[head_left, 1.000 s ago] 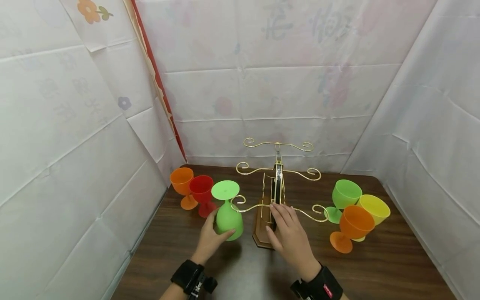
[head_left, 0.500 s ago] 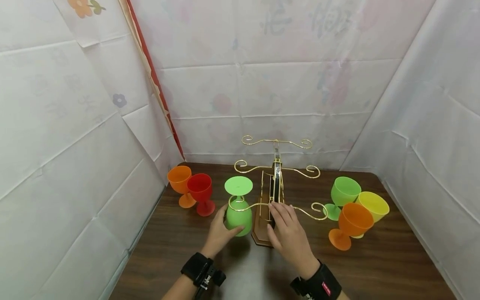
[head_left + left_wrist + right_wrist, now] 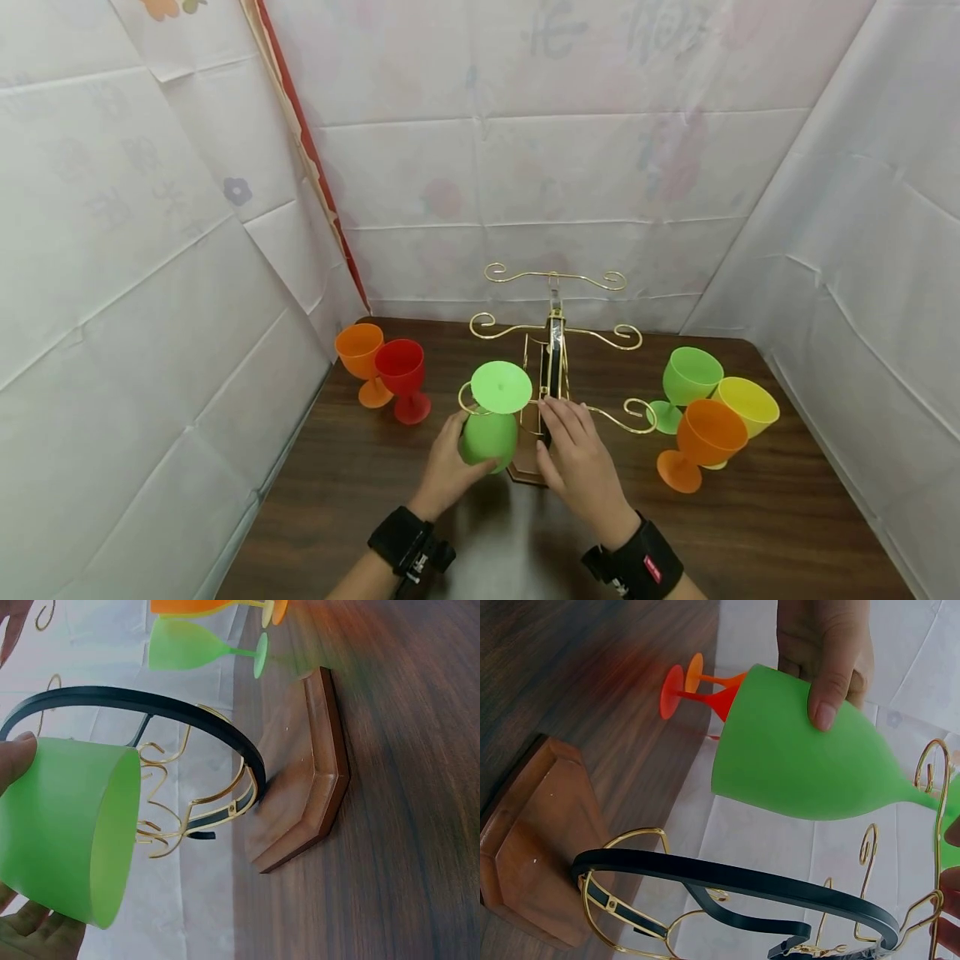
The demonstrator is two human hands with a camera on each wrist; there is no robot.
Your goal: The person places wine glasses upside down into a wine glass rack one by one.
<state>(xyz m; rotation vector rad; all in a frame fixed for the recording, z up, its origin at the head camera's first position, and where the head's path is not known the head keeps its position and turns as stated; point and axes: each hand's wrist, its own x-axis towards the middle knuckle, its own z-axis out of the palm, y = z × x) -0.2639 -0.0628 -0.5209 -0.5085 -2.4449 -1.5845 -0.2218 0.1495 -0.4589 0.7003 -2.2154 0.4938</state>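
Note:
A green plastic goblet [image 3: 489,442] hangs upside down in my left hand [image 3: 448,473], whose thumb and fingers grip its bowl. In the right wrist view, the goblet's stem [image 3: 919,796] is right at the curled wire end [image 3: 940,780] of a gold rack arm, with the foot above the wire. The rack [image 3: 556,354] has a black curved spine, several scrolled gold arms and a wooden base [image 3: 300,769]. My right hand [image 3: 583,471] rests its extended fingers on the rack's front, where the lowest arm joins, thumb held apart.
An orange goblet [image 3: 360,350] and a red goblet [image 3: 400,367] stand upright at the left. At the right are another green goblet [image 3: 692,377], a yellow goblet [image 3: 750,404] and an orange goblet [image 3: 711,433]. White sheeting [image 3: 420,183] encloses the dark wooden table [image 3: 787,525].
My left hand has carried the inverted green goblet rightward to the rack's front left arm, its foot now overlapping the wire scroll. My right hand has stayed at the rack.

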